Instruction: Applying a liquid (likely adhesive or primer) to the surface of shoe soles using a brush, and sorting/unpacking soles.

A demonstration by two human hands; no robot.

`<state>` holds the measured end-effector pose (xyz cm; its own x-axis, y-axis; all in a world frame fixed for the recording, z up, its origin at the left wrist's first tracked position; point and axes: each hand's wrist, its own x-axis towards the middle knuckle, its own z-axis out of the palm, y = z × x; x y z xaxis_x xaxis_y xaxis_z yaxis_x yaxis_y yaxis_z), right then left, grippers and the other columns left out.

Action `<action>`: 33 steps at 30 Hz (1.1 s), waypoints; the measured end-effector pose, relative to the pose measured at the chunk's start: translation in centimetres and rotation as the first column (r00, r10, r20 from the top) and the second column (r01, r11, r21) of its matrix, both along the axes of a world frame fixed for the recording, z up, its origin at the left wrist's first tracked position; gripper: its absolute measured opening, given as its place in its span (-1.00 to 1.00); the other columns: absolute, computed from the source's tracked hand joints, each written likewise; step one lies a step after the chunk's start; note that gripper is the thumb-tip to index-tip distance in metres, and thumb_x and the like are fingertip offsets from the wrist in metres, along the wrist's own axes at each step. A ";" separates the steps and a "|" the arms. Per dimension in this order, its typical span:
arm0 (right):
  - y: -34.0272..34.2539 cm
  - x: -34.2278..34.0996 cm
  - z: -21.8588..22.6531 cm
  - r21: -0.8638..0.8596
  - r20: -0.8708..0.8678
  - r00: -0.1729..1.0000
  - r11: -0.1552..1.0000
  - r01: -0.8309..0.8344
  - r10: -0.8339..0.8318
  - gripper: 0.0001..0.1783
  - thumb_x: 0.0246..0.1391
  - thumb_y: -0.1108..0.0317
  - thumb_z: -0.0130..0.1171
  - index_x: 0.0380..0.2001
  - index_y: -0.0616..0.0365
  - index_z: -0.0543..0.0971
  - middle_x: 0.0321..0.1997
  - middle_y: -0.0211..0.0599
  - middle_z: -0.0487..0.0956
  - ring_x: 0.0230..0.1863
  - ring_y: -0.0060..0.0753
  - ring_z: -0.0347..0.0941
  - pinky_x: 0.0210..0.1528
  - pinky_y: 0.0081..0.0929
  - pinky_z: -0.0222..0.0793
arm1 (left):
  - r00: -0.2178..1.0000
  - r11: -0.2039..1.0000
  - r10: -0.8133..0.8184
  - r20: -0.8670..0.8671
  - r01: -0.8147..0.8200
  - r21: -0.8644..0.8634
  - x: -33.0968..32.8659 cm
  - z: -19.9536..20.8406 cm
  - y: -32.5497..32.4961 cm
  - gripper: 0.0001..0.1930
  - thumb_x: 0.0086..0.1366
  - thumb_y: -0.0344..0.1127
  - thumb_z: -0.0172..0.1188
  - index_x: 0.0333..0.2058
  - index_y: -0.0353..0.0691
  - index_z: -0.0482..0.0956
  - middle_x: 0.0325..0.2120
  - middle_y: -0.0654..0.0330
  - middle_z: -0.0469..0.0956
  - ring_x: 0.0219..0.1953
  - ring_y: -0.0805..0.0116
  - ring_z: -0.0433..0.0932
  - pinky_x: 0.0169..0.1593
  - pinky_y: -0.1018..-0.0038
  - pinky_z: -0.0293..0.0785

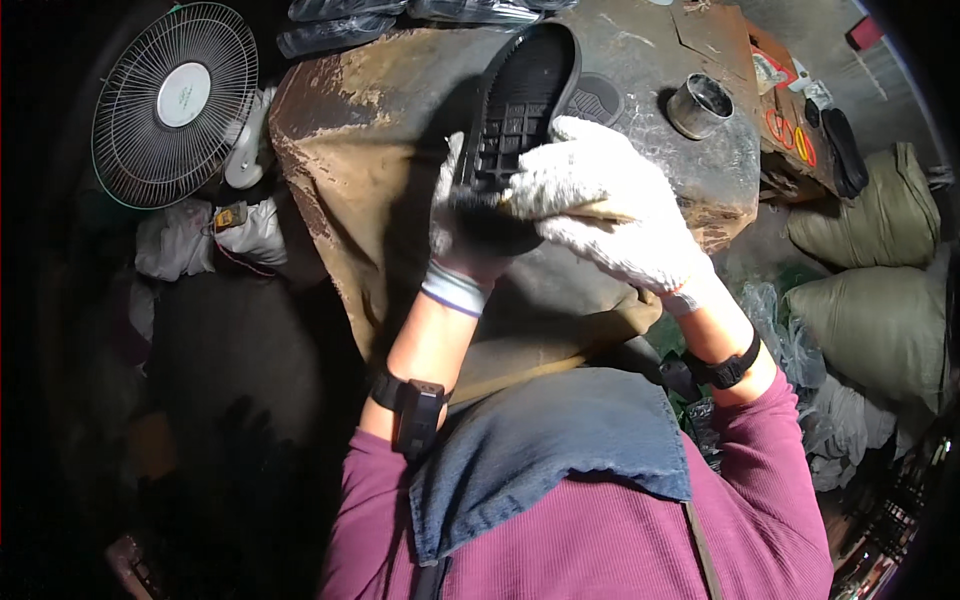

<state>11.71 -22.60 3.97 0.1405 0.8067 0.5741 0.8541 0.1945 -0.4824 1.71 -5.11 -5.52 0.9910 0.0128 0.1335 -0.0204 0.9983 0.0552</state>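
A black shoe sole [515, 110] is held up over the bench, its gridded hollow side facing me. My left hand [445, 225], in a white knit glove, is closed round the sole's near end and left edge; most of its fingers are hidden behind the sole. My right hand [610, 195], gloved too, is closed on a slim brush [603, 211] with a tan handle. The brush's tip lies against the sole's inner face near the heel, partly covered by my fingers. Beyond my right hand another dark sole [597, 98] rests on the bench.
A metal can [700, 106] stands on the cloth-covered bench [650, 55]. Scissors with coloured handles [790, 135] and dark soles [845, 152] lie to its right. A fan [180, 100] stands at the far left, wrapped black bundles [340, 30] at the back, stuffed sacks [870, 310] at right.
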 end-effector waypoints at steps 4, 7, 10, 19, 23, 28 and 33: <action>-2.1 0.5 0.6 -0.072 -0.087 0.991 0.991 -0.110 0.103 -0.68 0.06 0.27 0.45 -0.06 -0.09 0.77 0.09 -0.51 0.74 0.23 -0.29 0.56 0.49 -0.05 0.24 | 0.999 0.996 0.027 0.020 -0.025 -0.089 1.0 2.1 0.7 -0.15 0.59 0.29 -0.17 0.51 -0.36 0.16 0.45 -0.27 0.27 0.34 -0.21 0.47 0.35 -0.13 0.47; -3.7 0.5 0.4 -0.089 -0.179 0.980 0.990 -0.110 0.093 -0.66 0.07 0.25 0.47 -0.05 -0.05 0.77 0.10 -0.48 0.74 0.24 -0.23 0.56 0.50 -0.09 0.24 | 0.990 0.979 -0.053 0.132 0.026 0.202 0.7 1.2 3.7 0.14 0.36 0.48 0.14 0.51 -0.44 0.08 0.40 -0.39 0.28 0.26 -0.30 0.53 0.31 -0.13 0.54; -3.8 1.3 0.9 -0.138 -0.154 0.984 0.985 -0.107 0.085 -0.67 0.13 0.29 0.45 -0.02 0.04 0.75 -0.02 -0.36 0.78 0.10 -0.23 0.65 0.39 -0.20 0.39 | 0.994 0.902 -0.011 0.106 -0.036 0.431 0.1 2.8 4.2 0.09 0.35 0.39 0.24 0.43 -0.54 0.19 0.22 -0.44 0.48 0.13 -0.27 0.65 0.23 -0.08 0.63; -0.3 -3.7 -0.5 -0.053 -0.661 0.739 0.990 0.129 -0.131 -0.72 0.18 0.20 0.40 -0.10 0.09 0.73 -0.25 -0.23 0.78 -0.24 -0.26 0.74 -0.10 -0.36 0.62 | 0.990 0.714 0.136 -0.048 -0.065 0.697 -1.8 3.2 5.7 -0.07 0.42 0.15 0.29 0.45 -0.50 0.19 0.35 -0.37 0.37 0.36 -0.16 0.46 0.44 -0.02 0.42; 0.7 -3.6 0.0 -0.129 -0.406 0.891 0.978 0.164 -0.203 -0.75 0.15 0.18 0.39 -0.17 0.05 0.73 -0.34 -0.14 0.73 -0.27 -0.08 0.72 -0.15 -0.28 0.61 | 0.656 -0.790 0.089 0.749 -0.411 0.454 -0.7 0.6 6.4 -0.70 0.43 -0.47 0.12 0.08 -0.22 0.68 0.06 0.11 0.72 0.10 0.03 0.68 0.35 0.14 0.45; 0.3 0.7 -0.1 -0.122 -0.472 0.808 0.934 0.335 -0.352 -0.73 0.20 0.20 0.39 -0.10 0.08 0.74 -0.25 -0.24 0.78 -0.20 -0.41 0.73 -0.03 -0.45 0.61 | 0.619 -0.796 0.191 0.762 -0.357 0.489 -1.3 2.6 3.1 -0.69 0.41 -0.47 0.18 0.10 -0.24 0.65 0.00 0.02 0.71 0.05 0.02 0.69 0.14 0.17 0.62; 1.3 5.6 0.0 -0.108 -0.287 0.810 0.858 0.503 -0.511 -0.67 0.22 0.12 0.39 -0.09 0.10 0.75 -0.19 -0.26 0.80 -0.16 -0.40 0.73 0.00 -0.45 0.60 | 0.916 -0.077 0.396 -0.057 0.095 0.992 -3.7 4.8 2.4 -0.58 0.45 -0.31 0.28 0.23 -0.27 0.52 0.00 0.13 0.69 -0.17 0.34 0.73 -0.14 0.45 0.70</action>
